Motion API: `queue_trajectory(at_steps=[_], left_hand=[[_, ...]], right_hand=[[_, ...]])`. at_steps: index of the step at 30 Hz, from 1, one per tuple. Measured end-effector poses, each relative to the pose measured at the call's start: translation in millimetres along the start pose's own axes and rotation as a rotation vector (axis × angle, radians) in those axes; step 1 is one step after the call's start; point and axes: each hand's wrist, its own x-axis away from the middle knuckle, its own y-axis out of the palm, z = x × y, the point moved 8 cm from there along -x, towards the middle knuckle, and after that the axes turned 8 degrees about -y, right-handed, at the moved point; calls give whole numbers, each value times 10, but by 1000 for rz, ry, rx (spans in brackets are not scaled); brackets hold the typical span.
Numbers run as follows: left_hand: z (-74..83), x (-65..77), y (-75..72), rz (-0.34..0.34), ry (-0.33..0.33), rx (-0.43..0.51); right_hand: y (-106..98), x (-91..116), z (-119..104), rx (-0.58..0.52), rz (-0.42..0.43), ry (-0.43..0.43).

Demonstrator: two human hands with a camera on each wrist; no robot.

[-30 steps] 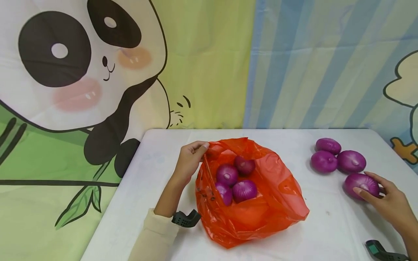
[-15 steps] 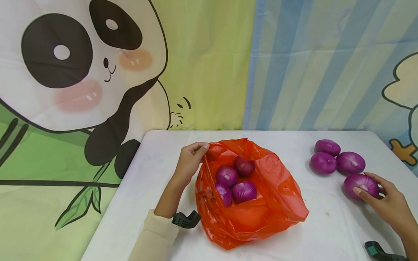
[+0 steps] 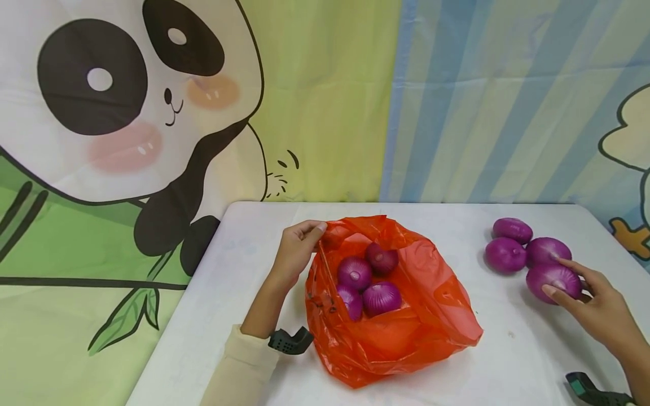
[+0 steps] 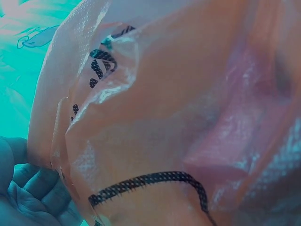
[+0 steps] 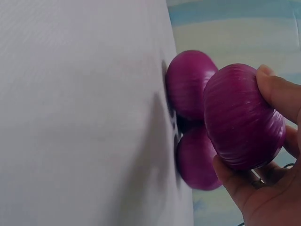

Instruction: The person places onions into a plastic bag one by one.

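My left hand (image 3: 294, 254) pinches the upper left rim of an orange-red plastic bag (image 3: 431, 316) between thumb and fingers. The bag's mouth faces up, and several red onions (image 3: 382, 298) lie inside. In the left wrist view, the bag's thin wall with black print (image 4: 150, 181) covers most of the frame. At the right, my right hand (image 3: 599, 301) grips a red onion (image 3: 548, 281), thumb on one side and fingers on the other. The right wrist view shows this onion (image 5: 242, 117) raised off the white surface, its shadow apart from it.
Three more red onions, one of them the nearest left one (image 3: 505, 255), sit grouped at the table's back right, just beyond the right hand. The white table (image 3: 508, 361) ends at a cloth backdrop with a panda (image 3: 172, 186) and stripes. Dark devices (image 3: 290, 341) sit at both wrists.
The right hand has lifted the onion slightly, shifting it up and left in the head view so it now overlaps the onion behind. The left hand and bag stay put.
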Motion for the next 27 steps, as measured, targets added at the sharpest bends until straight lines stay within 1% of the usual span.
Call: queue_trajectory(at_steps=[5, 12, 18, 27], left_hand=[[-8, -6, -3, -1, -1, 3], [1, -8, 0, -4, 11, 12], [22, 5, -1, -5, 12, 20], [32, 13, 8, -3, 12, 17]], right_hand=[[1, -25, -202, -16, -10, -46], [-8, -85, -456, -37, -9, -130], [-16, -165, -659, -43, -29, -209], [-44, -218, -903, -76, -37, -257]])
